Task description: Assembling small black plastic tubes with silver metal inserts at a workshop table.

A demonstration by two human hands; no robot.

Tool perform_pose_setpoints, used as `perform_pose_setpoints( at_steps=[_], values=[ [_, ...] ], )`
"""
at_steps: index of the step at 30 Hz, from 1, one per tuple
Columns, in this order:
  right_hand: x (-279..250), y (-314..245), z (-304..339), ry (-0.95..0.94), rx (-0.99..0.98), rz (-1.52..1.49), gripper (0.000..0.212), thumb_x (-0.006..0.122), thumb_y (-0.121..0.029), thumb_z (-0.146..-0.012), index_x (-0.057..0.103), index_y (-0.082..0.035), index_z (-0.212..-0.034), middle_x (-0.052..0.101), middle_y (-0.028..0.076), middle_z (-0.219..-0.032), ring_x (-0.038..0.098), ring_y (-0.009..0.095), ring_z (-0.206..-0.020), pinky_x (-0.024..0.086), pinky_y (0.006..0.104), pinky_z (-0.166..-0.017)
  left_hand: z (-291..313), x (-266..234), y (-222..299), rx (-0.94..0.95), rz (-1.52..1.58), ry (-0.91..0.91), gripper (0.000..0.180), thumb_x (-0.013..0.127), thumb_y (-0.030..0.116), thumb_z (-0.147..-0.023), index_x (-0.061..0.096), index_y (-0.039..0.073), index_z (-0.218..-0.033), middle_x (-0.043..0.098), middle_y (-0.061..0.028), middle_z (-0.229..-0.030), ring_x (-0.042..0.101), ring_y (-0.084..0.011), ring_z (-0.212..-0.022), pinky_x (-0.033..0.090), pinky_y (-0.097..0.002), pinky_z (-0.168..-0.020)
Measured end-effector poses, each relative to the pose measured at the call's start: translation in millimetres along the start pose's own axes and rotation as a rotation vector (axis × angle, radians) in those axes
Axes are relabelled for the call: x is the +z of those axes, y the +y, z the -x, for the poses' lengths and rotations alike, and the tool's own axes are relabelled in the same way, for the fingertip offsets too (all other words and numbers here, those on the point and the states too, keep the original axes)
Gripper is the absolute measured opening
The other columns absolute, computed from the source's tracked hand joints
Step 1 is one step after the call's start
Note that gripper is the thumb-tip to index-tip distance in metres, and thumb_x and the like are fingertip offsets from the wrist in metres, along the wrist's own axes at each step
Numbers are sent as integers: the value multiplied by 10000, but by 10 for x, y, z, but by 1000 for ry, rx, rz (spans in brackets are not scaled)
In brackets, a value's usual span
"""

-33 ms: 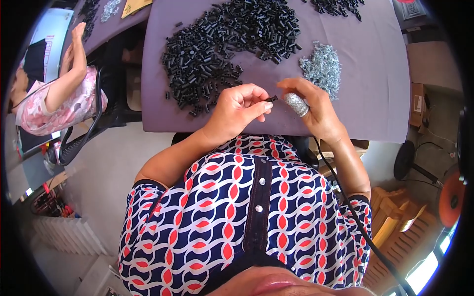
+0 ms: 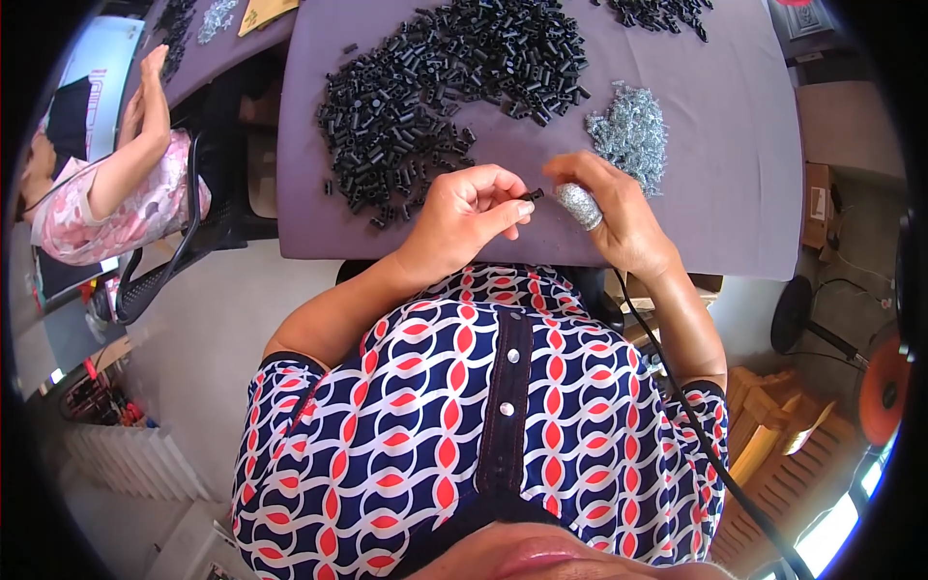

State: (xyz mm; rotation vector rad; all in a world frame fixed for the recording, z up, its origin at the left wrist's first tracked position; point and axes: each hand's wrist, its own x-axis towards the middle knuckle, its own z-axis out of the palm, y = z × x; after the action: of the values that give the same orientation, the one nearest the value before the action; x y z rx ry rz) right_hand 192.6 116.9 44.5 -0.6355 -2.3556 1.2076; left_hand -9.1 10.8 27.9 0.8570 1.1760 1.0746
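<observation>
Between the thumb and fingertips of my left hand (image 2: 454, 217) is a small black plastic piece (image 2: 536, 195), its dark end sticking out toward the right. My right hand (image 2: 626, 222) hovers just beside that end, fingers curled in and the thumb covered by a silvery wrap (image 2: 580, 206). Whether anything tiny sits in the right fingers is hidden. Beyond my left hand lies a big heap of short black plastic cylinders (image 2: 377, 126). A smaller pile of shiny metal parts, perhaps screws, (image 2: 628, 135) spreads past my right hand.
Both hands are over the near edge of a table with a purple-grey cover (image 2: 715, 193). More black parts (image 2: 662, 12) lie at the far right. Another person (image 2: 126, 193) sits at the left by a black chair (image 2: 208, 193). A dark cable (image 2: 677, 396) runs by my right arm.
My right hand's fingers and wrapped thumb have shifted very slightly. The left hand and its black piece look the same.
</observation>
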Motion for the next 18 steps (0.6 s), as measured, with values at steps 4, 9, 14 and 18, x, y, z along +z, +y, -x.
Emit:
perform_pose_setpoints(
  at_steps=[4, 9, 14, 18],
  values=[
    [-4, -8, -82, -111, -58, 93, 253, 656, -67, -809, 595, -23, -1051, 624, 173, -978, 619, 408, -881, 515, 421, -749, 21, 11, 35, 2, 2, -9, 133, 682, 19, -906, 641, -39, -1018, 700, -84, -886, 650, -110, -721, 521, -234, -680],
    [108, 45, -68, -113, -120, 120, 242, 633, -35, -768, 584, 2, -1002, 588, 170, -878, 593, 423, -815, 487, 443, -680, 43, 74, -16, 16, -20, 15, 131, 682, 7, -903, 653, -39, -1022, 700, -71, -891, 648, -104, -733, 520, -230, -683],
    [145, 82, -46, -56, -131, 150, 275, 710, -127, -783, 595, -38, -1017, 616, 130, -859, 634, 363, -796, 511, 433, -661, -16, 42, -18, 6, -17, -12, 124, 669, 33, -922, 658, -27, -1031, 707, -71, -912, 656, -108, -757, 529, -240, -699],
    [97, -31, -58, 27, -46, 128, 400, 766, -202, -748, 595, -45, -1074, 625, 118, -863, 648, 343, -777, 519, 425, -659, -77, 35, 15, -36, 84, 48, 138, 669, 63, -932, 659, -18, -1043, 713, -77, -921, 670, -127, -779, 541, -259, -724]
  ],
)
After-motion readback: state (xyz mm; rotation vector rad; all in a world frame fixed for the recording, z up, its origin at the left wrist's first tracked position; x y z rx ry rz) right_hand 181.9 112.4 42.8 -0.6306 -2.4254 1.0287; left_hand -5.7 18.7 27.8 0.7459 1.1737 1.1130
